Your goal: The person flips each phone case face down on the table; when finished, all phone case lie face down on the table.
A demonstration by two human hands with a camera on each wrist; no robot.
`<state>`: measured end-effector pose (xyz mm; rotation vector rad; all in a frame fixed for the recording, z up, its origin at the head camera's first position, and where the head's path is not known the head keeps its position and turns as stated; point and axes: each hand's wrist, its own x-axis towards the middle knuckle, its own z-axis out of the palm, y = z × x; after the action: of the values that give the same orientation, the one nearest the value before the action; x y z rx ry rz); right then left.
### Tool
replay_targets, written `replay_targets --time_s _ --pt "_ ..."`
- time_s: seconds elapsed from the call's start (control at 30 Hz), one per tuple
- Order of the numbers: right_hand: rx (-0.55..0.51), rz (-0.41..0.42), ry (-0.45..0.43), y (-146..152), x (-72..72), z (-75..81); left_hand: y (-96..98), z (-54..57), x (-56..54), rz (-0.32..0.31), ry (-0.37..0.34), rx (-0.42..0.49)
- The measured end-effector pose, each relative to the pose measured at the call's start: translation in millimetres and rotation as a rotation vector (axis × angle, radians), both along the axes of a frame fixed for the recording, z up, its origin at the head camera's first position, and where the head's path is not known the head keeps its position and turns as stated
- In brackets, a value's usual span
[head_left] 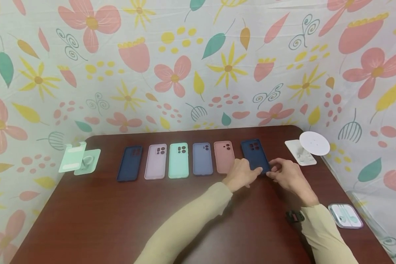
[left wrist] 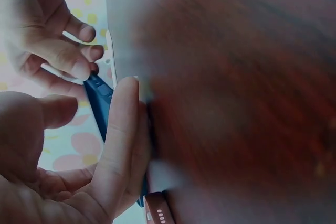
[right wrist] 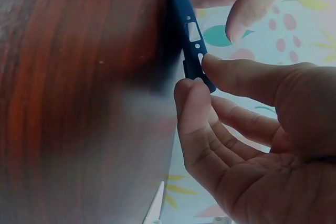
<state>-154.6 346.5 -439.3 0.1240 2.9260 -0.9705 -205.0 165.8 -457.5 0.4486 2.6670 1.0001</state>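
Only the right wrist view shows us the cut-outs along the end of the navy phone case (head_left: 253, 152); from the head view we see its camera openings instead. Taking that case as the clock's centre, the right hand (head_left: 288, 178) sits at four o'clock, pinching a corner narrowly between thumb and fingers. The left hand (head_left: 240, 175) is between seven and eight o'clock, fingers alongside the case and thumb apart from them; we cannot tell whether it grips. It covers the lower corner of the pink case (head_left: 223, 156) at nine o'clock. Beyond, we see a lavender case (head_left: 156, 163) farther along; the white stand (head_left: 314, 143) is near three, the earphone box (head_left: 345, 216) at four.
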Motion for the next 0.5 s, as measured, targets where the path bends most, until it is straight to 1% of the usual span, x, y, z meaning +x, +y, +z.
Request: replay_targets --time_s 0.13,0.27,0.5 --pt "0.005 -0.002 0.044 0.4 3.1 3.8 1.5 1.4 1.0 0.018 -0.041 0.048" --pt "0.000 0.012 0.061 0.1 5.4 6.4 1.0 2.4 -0.5 0.031 -0.072 0.090" --pt "-0.023 0.018 0.105 -3.2 8.0 10.3 1.5 3.3 -3.5 0.025 -0.109 0.134"
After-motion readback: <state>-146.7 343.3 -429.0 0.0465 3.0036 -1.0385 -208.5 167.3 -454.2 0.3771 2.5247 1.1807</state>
